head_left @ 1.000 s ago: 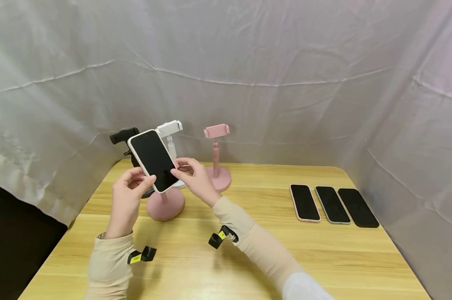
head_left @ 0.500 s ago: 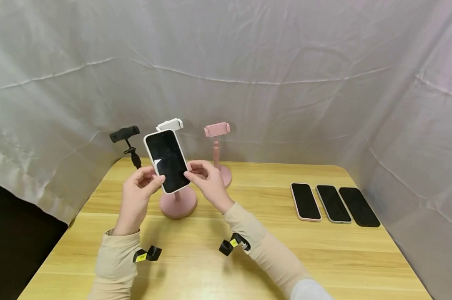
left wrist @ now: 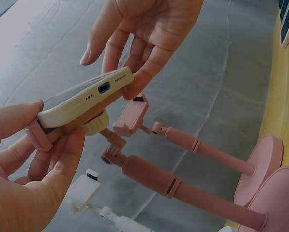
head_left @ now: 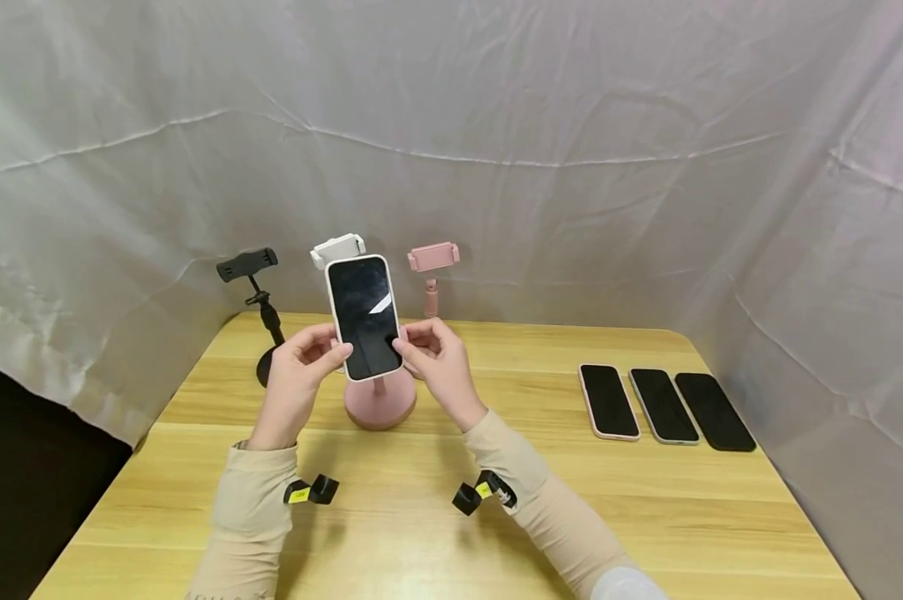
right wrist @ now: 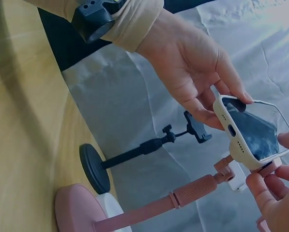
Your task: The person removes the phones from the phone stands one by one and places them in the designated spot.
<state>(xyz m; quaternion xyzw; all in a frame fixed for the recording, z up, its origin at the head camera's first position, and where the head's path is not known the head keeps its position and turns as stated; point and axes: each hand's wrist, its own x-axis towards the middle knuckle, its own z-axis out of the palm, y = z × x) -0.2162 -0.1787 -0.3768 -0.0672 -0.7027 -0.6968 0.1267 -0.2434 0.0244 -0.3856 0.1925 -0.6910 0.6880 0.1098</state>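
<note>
A smartphone point(head_left: 361, 304) in a white case stands nearly upright, screen toward me, in the holder of a pink phone stand point(head_left: 380, 408). My left hand point(head_left: 292, 379) pinches the phone's lower left edge; in the left wrist view its fingers lie on the pink clamp point(left wrist: 38, 137). My right hand point(head_left: 444, 371) is at the lower right edge, thumb in front and fingers behind. In the left wrist view the right thumb appears slightly off the screen, while other fingers touch the far edge. The phone hides most of the holder in the head view.
Behind stand a black phone stand point(head_left: 270, 321), a white phone stand point(head_left: 339, 247) and a second pink phone stand point(head_left: 432, 257), their holders bare. Three phones lie at the right: one pink-edged point(head_left: 609, 400), one silver-edged point(head_left: 665, 406), one black point(head_left: 715, 411). Grey cloth point(head_left: 541, 233) hangs around the table.
Both hands, the phone and its pink stand have moved to the right. The phone has turned from leaning left to nearly upright. The black stand now shows fully. The grip looks the same.
</note>
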